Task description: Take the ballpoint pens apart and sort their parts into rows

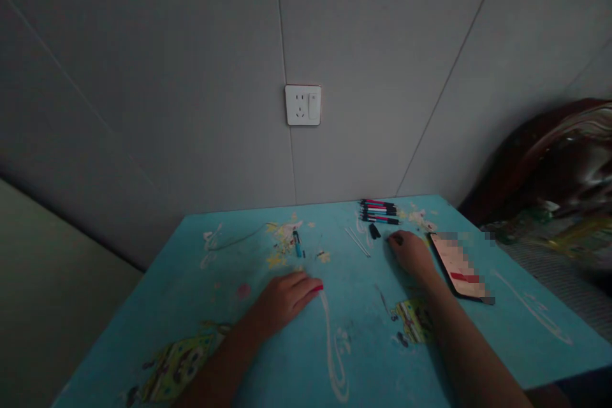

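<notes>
Blue worktop [268, 363], printed with yellow cartoon figures, extends to a gray panel wall [215, 108]. Nearest, the left hand [287, 298] grasps a small red piece [319, 287] at its fingertips. Farther on, a phone [452, 261] lies right of the right hand [408, 248]; its screen is pixelated and unreadable. Right-hand fingers are curled; whether they grip anything cannot be told. Beyond the left hand lies a blue pen part [298, 245]; white sticks [358, 244] and black parts [373, 231] lie near the right. Rearmost: a row of pens [379, 211], markings too small to read.
</notes>
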Action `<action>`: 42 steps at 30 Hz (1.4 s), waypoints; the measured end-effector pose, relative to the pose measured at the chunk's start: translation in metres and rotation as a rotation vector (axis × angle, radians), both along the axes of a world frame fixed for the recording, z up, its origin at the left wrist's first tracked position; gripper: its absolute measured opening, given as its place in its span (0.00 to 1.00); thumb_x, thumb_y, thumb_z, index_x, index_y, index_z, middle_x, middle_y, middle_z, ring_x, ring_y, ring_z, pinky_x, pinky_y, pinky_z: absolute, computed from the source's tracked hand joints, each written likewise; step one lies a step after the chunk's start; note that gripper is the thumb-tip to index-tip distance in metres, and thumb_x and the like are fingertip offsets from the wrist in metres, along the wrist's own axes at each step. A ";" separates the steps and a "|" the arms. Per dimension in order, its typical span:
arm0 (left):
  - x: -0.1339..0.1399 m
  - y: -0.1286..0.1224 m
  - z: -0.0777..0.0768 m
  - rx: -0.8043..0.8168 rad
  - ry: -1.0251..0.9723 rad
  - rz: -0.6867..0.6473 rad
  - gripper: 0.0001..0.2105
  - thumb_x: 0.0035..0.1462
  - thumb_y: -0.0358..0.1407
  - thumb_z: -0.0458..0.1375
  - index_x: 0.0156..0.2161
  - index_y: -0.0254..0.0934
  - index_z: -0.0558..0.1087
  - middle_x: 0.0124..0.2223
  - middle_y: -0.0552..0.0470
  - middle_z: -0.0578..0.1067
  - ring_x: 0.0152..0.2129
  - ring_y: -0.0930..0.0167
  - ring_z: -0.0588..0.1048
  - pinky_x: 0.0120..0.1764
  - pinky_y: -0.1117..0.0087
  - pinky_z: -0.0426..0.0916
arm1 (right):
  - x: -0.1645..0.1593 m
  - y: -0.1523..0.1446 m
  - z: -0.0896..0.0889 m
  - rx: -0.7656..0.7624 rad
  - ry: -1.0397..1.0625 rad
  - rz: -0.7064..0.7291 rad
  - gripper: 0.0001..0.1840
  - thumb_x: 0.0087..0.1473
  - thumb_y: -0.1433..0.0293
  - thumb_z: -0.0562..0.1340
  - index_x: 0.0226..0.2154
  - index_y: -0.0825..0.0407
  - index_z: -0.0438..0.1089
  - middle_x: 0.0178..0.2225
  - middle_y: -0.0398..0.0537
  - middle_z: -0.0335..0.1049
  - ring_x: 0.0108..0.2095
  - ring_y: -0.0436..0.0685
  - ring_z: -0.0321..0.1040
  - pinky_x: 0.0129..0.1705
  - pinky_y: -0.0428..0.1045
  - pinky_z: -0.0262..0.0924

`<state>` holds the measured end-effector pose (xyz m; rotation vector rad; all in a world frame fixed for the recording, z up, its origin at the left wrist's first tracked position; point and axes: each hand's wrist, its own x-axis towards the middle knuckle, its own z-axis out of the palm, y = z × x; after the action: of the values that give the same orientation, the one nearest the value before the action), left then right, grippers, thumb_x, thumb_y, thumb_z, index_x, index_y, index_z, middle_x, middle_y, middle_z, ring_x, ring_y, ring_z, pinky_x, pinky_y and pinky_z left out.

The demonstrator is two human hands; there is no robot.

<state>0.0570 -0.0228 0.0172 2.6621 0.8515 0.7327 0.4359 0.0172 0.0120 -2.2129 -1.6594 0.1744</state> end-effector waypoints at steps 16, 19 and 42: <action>0.003 -0.001 0.012 -0.002 -0.152 0.074 0.08 0.67 0.36 0.51 0.44 0.38 0.72 0.39 0.47 0.76 0.38 0.68 0.75 0.44 0.65 0.72 | -0.011 0.001 0.008 0.172 0.138 -0.023 0.22 0.59 0.60 0.56 0.49 0.54 0.74 0.39 0.56 0.78 0.37 0.61 0.74 0.40 0.50 0.62; 0.001 -0.001 0.007 -0.037 -0.237 0.088 0.08 0.67 0.36 0.52 0.46 0.37 0.69 0.41 0.46 0.76 0.40 0.67 0.75 0.45 0.64 0.71 | -0.036 -0.006 0.015 0.229 0.320 0.118 0.20 0.58 0.58 0.58 0.45 0.53 0.75 0.42 0.54 0.77 0.41 0.62 0.73 0.45 0.52 0.62; 0.002 -0.006 -0.006 -0.162 -0.147 0.103 0.10 0.67 0.35 0.50 0.51 0.39 0.65 0.44 0.47 0.77 0.40 0.67 0.77 0.43 0.66 0.71 | -0.169 -0.061 0.029 0.127 1.047 0.688 0.10 0.56 0.61 0.66 0.37 0.48 0.78 0.37 0.47 0.76 0.40 0.55 0.71 0.47 0.51 0.65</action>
<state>0.0593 -0.0286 0.0108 2.4052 0.9695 0.8340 0.2670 -0.0436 0.0411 -0.9925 -1.5771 1.1272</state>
